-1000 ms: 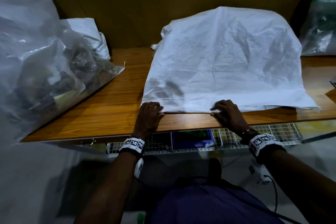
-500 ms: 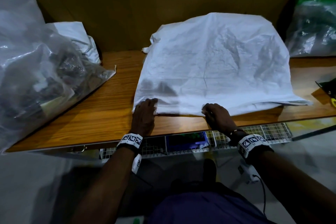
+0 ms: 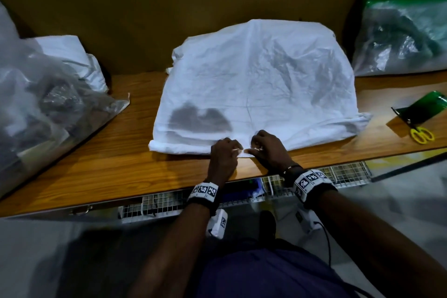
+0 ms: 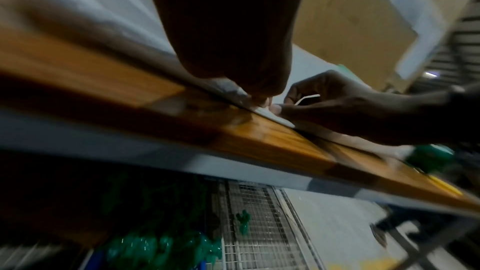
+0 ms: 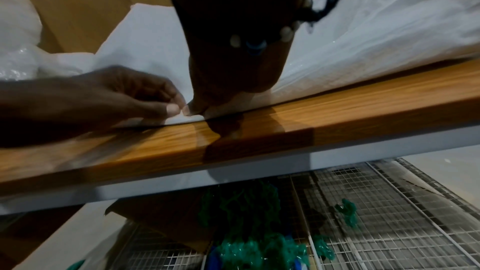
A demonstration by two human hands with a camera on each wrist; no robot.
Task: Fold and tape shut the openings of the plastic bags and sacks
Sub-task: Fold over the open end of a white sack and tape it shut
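Note:
A white woven sack (image 3: pixel 254 89) lies flat on the wooden table (image 3: pixel 108 164), its near edge rolled over into a fold. My left hand (image 3: pixel 235 149) and right hand (image 3: pixel 253 149) meet at the middle of that fold, fingertips almost touching, each pinching the sack's edge. In the left wrist view the left hand (image 4: pixel 261 100) pinches the white edge against the table, with the right hand (image 4: pixel 283 106) just beside it. The right wrist view shows the right hand (image 5: pixel 197 110) and the left hand (image 5: pixel 174 108) pinching the sack (image 5: pixel 363 38) at the same spot.
A large clear bag (image 3: pixel 41 109) of dark items fills the left, with a white bag (image 3: pixel 72 55) behind it. At the right stand a green-topped clear bag (image 3: pixel 406 31), a dark green sheet (image 3: pixel 423 109) and yellow scissors (image 3: pixel 422 134). A wire shelf (image 3: pixel 343 173) runs under the table.
Both hands have slid from wide apart on the sack's near edge to the middle, where they now pinch it. The edge has been rolled over into a fold.

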